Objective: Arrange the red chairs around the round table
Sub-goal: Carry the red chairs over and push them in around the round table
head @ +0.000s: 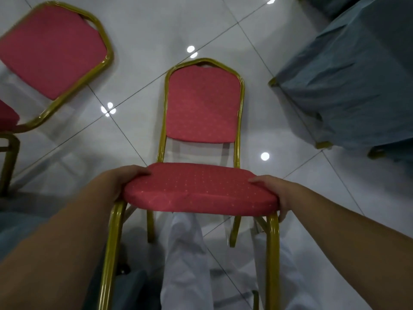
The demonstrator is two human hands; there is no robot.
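Left hand (125, 180) and right hand (274, 193) grip the red chair (196, 186) seat, fingers (282, 217) curled under. Likely carrying; next, set it level near the second chair (53, 50) at ten o'clock.

First red chair (202, 193) is sitting centre frame: red padded seat and backrest with a pale dot pattern, gold tube frame. It's standing upright, seat front facing the camera, backrest on the far side. Left hand (125, 180) is gripping the seat's left edge and right hand (276, 193) is gripping the right edge, thumbs lying on top. Can't tell if its feet are grounded. Second red chair (53, 50) is standing up-left, well apart from the first, with the same red padding and gold frame. Its backrest is showing in full, its seat is mostly running off the left edge, and one leg is showing below.
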